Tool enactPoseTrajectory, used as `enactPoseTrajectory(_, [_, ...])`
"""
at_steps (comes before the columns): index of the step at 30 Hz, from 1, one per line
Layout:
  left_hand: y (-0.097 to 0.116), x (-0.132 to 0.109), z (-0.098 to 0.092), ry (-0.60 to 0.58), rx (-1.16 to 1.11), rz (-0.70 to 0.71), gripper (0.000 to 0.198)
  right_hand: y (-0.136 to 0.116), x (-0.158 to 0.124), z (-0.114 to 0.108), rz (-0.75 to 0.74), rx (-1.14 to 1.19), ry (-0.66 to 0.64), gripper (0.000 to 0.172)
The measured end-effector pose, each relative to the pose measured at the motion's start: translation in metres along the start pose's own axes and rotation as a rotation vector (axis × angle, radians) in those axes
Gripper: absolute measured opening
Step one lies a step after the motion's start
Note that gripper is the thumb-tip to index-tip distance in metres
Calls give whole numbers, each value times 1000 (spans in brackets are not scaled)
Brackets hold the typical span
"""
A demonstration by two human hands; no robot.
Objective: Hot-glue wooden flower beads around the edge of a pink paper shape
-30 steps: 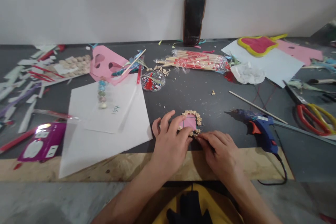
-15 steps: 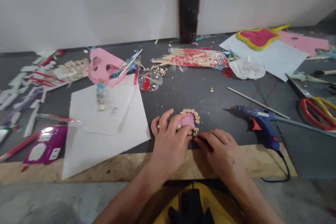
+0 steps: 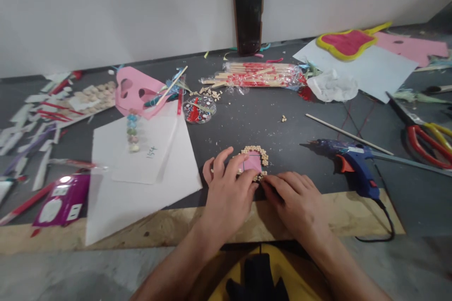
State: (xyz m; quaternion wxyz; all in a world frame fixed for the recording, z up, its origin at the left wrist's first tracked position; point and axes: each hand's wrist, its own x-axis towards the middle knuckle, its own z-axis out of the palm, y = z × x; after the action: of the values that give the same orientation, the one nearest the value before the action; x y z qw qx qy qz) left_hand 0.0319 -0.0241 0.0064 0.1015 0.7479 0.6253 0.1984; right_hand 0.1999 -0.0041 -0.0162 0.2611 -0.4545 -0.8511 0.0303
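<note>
A small pink card piece (image 3: 253, 162) edged with tiny beige beads lies on the dark mat near the table's front edge. My left hand (image 3: 228, 190) rests on its left side, fingers spread and pressing it down. My right hand (image 3: 295, 200) is at its lower right corner, fingertips pinched together against the bead edge; what they hold is too small to make out.
A blue glue gun (image 3: 355, 165) lies just right of my hands, its cord running off the edge. White paper sheets (image 3: 141, 169) lie to the left. Farther back are a pink mask (image 3: 136, 90), a stick packet (image 3: 261, 76), a phone (image 3: 248, 14) against the wall, and red scissors (image 3: 429, 143) at right.
Both hands stay on the beaded pink piece with almost no movement. The view has tilted slightly, shifting the scene a little.
</note>
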Motion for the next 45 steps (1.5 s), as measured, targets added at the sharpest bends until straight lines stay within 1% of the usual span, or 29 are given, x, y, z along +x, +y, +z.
enactPoseTrajectory(4, [1,0,1,10,15,10,15,1,0,0,-23,-2,-9,13])
enactPoseTrajectory(7, [2,0,1,14,23,9,15,3,-2,1,-14,28,-15,13])
enactPoseTrajectory(12, [2,1,1,8,24,7,16,4,-3,3,8,106,22,12])
enactPoseTrajectory(15, [4,1,0,-2,35,10,17,6,-3,-5,37,156,47,11])
enactPoseTrajectory(19, [10,2,1,-13,49,4,20,14,-6,-19,85,180,49,11])
enactPoseTrajectory(22, [14,3,4,-3,70,-5,18,20,-10,-23,100,182,56,11])
enactPoseTrajectory(31, [17,3,14,45,123,-62,12,27,-22,-15,118,264,52,13])
enactPoseTrajectory(37, [18,3,14,54,164,-47,10,29,-23,-16,121,303,79,14])
enactPoseTrajectory(45, [18,3,14,66,144,-49,8,28,-22,-18,109,311,108,13])
